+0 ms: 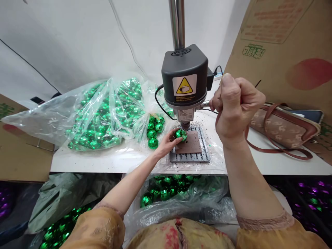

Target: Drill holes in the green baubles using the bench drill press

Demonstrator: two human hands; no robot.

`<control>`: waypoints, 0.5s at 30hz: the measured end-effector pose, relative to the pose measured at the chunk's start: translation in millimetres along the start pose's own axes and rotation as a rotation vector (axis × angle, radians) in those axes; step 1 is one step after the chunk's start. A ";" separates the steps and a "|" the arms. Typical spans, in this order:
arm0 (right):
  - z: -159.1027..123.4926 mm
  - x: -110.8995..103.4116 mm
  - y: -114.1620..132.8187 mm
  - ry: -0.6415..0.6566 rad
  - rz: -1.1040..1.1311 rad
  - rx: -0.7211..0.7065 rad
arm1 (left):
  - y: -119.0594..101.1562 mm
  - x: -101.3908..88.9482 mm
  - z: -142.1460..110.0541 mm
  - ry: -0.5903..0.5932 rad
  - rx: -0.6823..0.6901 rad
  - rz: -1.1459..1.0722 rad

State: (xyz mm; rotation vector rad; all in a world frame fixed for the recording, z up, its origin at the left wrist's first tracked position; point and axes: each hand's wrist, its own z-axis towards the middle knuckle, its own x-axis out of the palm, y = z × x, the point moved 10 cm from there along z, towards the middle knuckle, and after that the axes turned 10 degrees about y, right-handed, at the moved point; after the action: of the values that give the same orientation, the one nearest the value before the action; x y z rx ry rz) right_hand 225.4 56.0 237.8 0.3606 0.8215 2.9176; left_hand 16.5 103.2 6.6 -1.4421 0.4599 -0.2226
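Observation:
My left hand has its thumb and fingers closed on a shiny green faceted ball. The ball sits right under the chuck of a black bench drill press. Whether a drill bit touches it, I cannot tell. Beneath the ball, a brown board lies on the slotted metal base plate. My right hand is raised in a fist at the right of the drill head, wrapped round the drill press lever; most of that lever is hidden behind my fingers.
Several green balls lie left of the drill by a large clear bag full of them. More balls rest in plastic below the table edge. On the right are a handbag and a cardboard box.

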 end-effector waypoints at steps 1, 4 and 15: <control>0.2 0.0 0.1 -0.001 -0.010 0.000 | -0.4 1.5 0.3 0.005 0.001 0.028; 0.7 0.4 1.1 0.002 -0.053 -0.005 | -3.9 4.6 0.2 -0.006 0.011 0.121; 1.0 -0.3 1.7 -0.003 -0.039 0.012 | -17.6 16.5 -1.2 -0.142 0.012 0.518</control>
State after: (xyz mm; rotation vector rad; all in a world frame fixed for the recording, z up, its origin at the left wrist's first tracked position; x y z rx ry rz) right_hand 225.9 55.0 239.5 0.3451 0.8365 2.8764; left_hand 32.9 92.9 21.0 -1.2699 0.6946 0.2900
